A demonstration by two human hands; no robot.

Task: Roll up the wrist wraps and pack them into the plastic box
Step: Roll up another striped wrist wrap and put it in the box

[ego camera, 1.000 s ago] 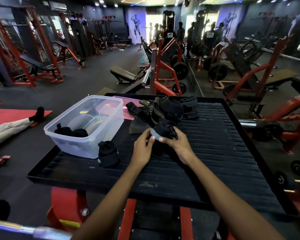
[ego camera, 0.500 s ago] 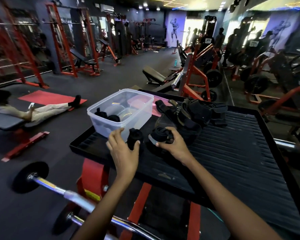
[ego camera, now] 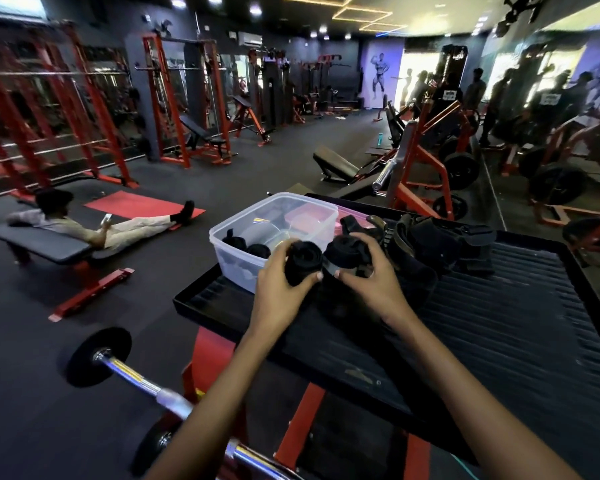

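A clear plastic box stands on the left end of a black ribbed platform. Two rolled black wraps lie inside it at its near left. My left hand grips a rolled black wrist wrap right beside the box's near right corner. My right hand holds a second rolled black wrap just to the right of the first. The two rolls almost touch. A pile of unrolled black wraps and straps lies behind my right hand.
A pink sheet lies behind the box. A barbell runs below the platform's left edge. A person reclines on a bench at the left. Red gym machines and people stand beyond the platform.
My left hand reached left, took the rolled wrap that lay beside the box and lifted it. My right hand kept its roll. The view swung left.
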